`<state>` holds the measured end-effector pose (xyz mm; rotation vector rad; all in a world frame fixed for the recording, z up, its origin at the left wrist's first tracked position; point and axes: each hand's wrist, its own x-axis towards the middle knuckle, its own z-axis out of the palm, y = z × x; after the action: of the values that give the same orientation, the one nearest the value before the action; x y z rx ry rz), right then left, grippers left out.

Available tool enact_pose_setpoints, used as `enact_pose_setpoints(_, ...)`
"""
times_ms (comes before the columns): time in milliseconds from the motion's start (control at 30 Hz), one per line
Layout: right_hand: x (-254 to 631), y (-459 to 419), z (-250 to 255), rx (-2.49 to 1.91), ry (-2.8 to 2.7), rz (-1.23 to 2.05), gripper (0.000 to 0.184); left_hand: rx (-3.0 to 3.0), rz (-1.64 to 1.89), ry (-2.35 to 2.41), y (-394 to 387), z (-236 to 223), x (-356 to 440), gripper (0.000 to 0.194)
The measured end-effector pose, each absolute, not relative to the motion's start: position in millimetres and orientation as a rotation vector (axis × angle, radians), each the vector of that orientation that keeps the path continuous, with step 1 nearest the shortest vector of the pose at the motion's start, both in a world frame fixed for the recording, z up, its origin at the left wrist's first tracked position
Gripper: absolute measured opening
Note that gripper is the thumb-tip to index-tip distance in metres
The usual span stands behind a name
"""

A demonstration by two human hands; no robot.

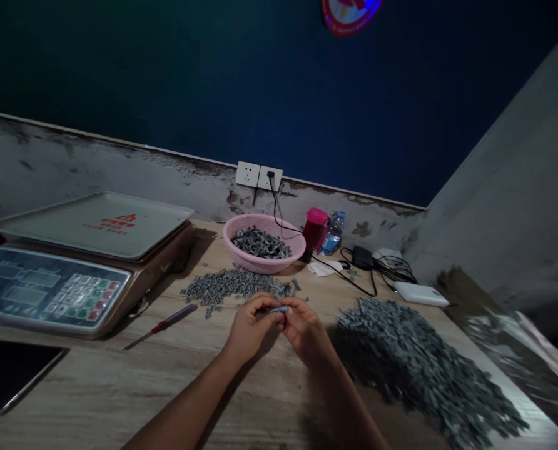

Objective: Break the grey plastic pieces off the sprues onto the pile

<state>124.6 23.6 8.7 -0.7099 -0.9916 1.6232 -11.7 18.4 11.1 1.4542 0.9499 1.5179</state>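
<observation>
Both hands meet over the middle of the table, pinching one small grey strip-like piece (pixel 279 309) between them. My left hand (pixel 251 328) has its thumb and index finger closed on the piece's left end. From the other side, my right hand (pixel 303 325) grips it with fingertips, hiding part of it. Just beyond the hands lies a spread of tiny grey pieces (pixel 232 284). To the right is a large heap of longer grey pieces (pixel 420 356). Behind, a pink plastic basket (pixel 264 267) holds more grey pieces (pixel 260 242).
A weighing scale (pixel 110 256) stands at left, with a screwdriver (pixel 161 326) and a dark tablet-like device (pixel 16 375) near it. At the back are a pink-lidded cup (pixel 315 228), a water bottle (pixel 334 234), black cables (pixel 394 265) and a white power bank-like box (pixel 420 294).
</observation>
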Motion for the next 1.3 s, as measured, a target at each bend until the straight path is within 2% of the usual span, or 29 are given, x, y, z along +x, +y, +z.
enact_pose_setpoints(233, 138, 21, 20, -0.673, -1.128, 1.792, 0.023, 1.382, 1.472, 0.819, 18, 12, -10, 0.01)
enact_pose_setpoints(367, 147, 22, 25, -0.868, -1.248, 1.714, 0.021, 1.477, 1.473, 0.863, 17, 12, -10, 0.013)
enact_pose_setpoints(500, 150, 25, 26, -1.036, -1.259, 1.679, 0.027, 1.56, 1.435, 0.912, 17, 11, -10, 0.014)
enact_pose_setpoints(800, 151, 28, 17, -1.023, -1.357, 1.595, 0.033, 1.734, 1.312, 0.86, 19, 11, -14, 0.009)
enact_pose_setpoints(1100, 137, 32, -5, -1.185, -1.459, 1.197, 0.022, 2.189, 1.399, 1.151, 17, 6, -16, 0.006)
enact_pose_setpoints(1300, 132, 33, -6, -1.091, -1.395, 1.131, 0.018, 1.856, 1.429, 1.196, 20, 7, -15, 0.007)
